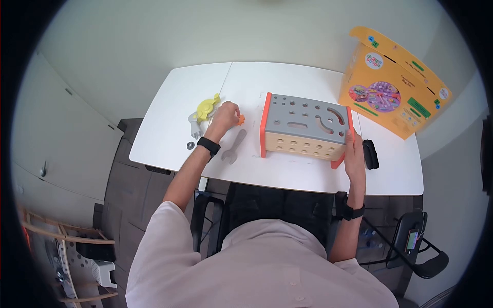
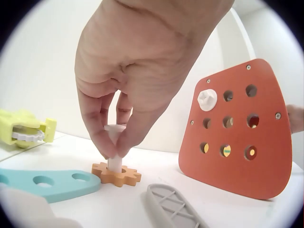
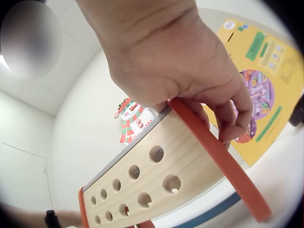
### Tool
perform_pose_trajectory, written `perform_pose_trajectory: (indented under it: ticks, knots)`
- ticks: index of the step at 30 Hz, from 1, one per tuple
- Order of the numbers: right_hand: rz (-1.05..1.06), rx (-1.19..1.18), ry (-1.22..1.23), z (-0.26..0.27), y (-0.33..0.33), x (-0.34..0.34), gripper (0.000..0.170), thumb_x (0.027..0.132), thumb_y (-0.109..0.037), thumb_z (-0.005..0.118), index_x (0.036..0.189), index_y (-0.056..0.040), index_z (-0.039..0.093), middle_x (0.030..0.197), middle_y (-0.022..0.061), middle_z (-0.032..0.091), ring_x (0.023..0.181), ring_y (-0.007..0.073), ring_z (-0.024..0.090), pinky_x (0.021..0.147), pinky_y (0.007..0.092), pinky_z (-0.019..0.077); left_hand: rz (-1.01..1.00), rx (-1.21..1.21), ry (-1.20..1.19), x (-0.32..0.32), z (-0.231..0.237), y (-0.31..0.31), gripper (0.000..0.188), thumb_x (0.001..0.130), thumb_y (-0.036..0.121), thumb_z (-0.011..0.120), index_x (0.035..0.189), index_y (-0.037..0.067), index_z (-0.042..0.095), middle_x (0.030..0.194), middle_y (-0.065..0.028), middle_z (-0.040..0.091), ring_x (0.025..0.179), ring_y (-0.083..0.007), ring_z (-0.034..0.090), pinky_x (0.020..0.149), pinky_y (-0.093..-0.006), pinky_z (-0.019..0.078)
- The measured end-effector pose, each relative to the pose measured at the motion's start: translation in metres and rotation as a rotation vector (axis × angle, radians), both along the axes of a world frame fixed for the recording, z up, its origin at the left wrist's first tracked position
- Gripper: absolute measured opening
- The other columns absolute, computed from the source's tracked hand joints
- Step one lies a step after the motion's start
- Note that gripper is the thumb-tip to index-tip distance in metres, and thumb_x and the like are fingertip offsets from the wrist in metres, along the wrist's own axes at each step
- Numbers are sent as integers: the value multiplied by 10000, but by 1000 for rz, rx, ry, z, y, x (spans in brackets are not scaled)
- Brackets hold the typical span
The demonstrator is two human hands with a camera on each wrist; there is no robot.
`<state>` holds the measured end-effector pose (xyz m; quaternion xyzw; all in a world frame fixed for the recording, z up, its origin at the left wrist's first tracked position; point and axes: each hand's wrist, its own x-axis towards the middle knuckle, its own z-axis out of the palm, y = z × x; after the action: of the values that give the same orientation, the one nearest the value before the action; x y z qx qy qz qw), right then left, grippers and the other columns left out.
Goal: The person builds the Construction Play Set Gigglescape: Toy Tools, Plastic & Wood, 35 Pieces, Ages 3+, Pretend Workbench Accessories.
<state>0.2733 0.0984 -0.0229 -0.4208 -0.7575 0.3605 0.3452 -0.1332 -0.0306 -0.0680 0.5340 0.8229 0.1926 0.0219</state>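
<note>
In the left wrist view, my left hand (image 1: 224,119) pinches a white plastic peg (image 2: 115,164) between thumb and fingers. The peg stands upright in the centre hole of an orange toy gear (image 2: 128,178) lying on the table. To the right is a toy workbench (image 1: 303,115) with a grey top, wooden front and red end panels. My right hand (image 1: 353,154) grips its right end, the fingers curled over the edge of the red panel (image 3: 223,164). A white bolt head (image 2: 207,99) sits in a hole of the left red panel (image 2: 232,137).
A grey toy wrench (image 1: 235,146) lies between the left arm and the workbench. Left of the hand are a yellow toy piece (image 1: 206,109) and a teal strip with holes (image 2: 61,184). A yellow box (image 1: 395,97) and a black case (image 1: 370,154) stand at the right.
</note>
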Motion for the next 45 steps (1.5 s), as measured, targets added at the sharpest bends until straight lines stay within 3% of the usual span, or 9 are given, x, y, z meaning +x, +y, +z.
perform_pose_trajectory:
  ticks: [11,21,27,29,32,35,39,41,45]
  knots:
    - [5,-7,-7,4,-4,1,579,1081,-472,302,1380,-19,502,1157,206,548,1078,298,574,987,372,414,20,-212,-99,3,-12,13,256,787,145,791,801,-1,582,1066,-215,546,874,-343,644,764,-397,543]
    - [-30,-6,16,1,-2,0,581,1073,-474,331,1403,-25,495,1219,215,560,1074,288,601,959,365,445,11,-172,-105,0,-5,14,403,787,223,680,1112,0,595,1131,-266,543,958,-428,648,834,-449,544]
    - [-40,-24,2,-6,6,-5,575,1073,-467,330,1388,-19,506,1232,222,576,1086,306,609,947,363,455,-17,9,-66,6,19,-6,308,774,201,714,978,-20,652,1079,-214,568,859,-357,644,796,-393,534]
    - [19,-12,69,-11,10,-6,551,1077,-432,339,1354,9,519,1202,242,588,1078,336,613,937,383,462,-37,249,-229,31,51,-26,231,826,175,702,967,8,626,946,-119,596,810,-258,603,751,-335,502]
    - [8,30,98,-5,6,-15,513,1081,-383,346,1304,41,528,1160,267,595,1068,380,612,925,417,469,-72,296,-269,57,86,-47,166,871,101,653,1003,22,593,906,-76,582,799,-176,562,716,-300,481]
    - [-14,33,59,-7,11,-27,469,1081,-338,351,1240,62,538,1141,291,592,1051,419,604,912,451,469,-161,296,-381,73,102,-61,195,861,107,670,1012,16,586,966,-108,543,937,-231,577,729,-348,502]
    - [-78,33,-27,-15,10,-42,508,1074,-404,314,1244,31,517,1213,264,566,1009,424,621,890,478,489,-372,374,-91,102,99,-68,228,875,3,666,1078,72,589,1031,-45,510,883,-119,563,717,-259,487]
    - [-69,-1,-53,0,2,-45,517,1072,-417,305,1268,16,509,1228,255,560,999,420,630,888,481,493,-453,228,-556,129,103,-69,348,844,-44,697,1152,89,605,1142,-56,447,963,-139,577,821,-277,513]
    - [-53,-23,-95,6,-3,-43,518,1070,-427,290,1297,-16,508,1231,242,560,979,414,651,876,487,501,-564,183,-817,152,82,-58,453,821,-78,705,1225,99,600,1218,-72,416,1015,-165,595,896,-292,532]
